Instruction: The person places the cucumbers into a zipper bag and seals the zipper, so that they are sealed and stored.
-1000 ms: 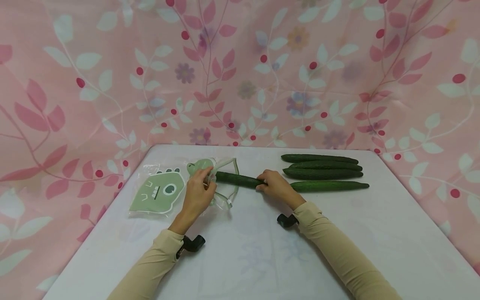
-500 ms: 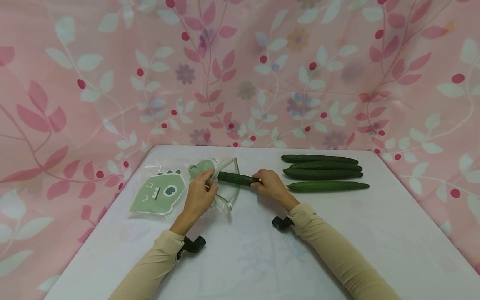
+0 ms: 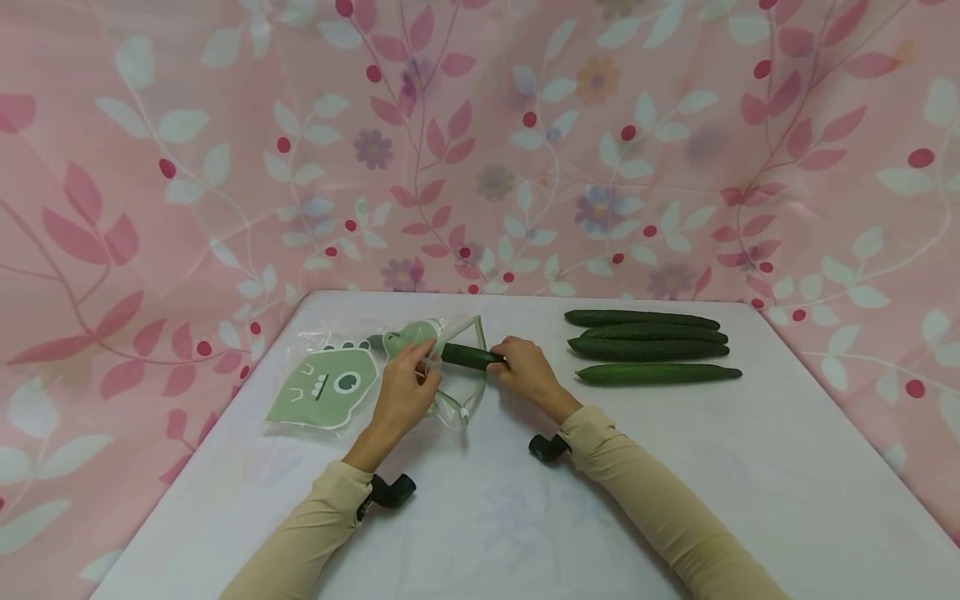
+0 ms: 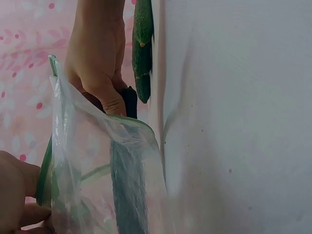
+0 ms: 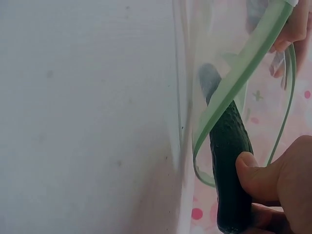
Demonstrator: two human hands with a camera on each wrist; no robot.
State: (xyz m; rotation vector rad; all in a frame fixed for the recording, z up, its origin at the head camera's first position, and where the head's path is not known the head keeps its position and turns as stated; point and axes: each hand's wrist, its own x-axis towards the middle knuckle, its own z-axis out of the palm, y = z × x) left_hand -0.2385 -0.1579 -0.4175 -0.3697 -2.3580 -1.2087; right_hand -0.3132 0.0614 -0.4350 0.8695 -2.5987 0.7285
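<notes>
Mostly bagged, one cucumber [image 3: 467, 357] sits inside the clear zip bag [image 3: 411, 335], its outer end clamped by the right hand's [image 3: 527, 369] fingers; the left hand's [image 3: 401, 396] fingers pinch the rim. Four cucumbers [image 3: 652, 348] lie unbagged on the desk [image 3: 787, 467].

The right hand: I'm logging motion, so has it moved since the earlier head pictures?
Yes: the right hand has moved left, away from the nearest loose cucumber and toward the left hand.
</notes>
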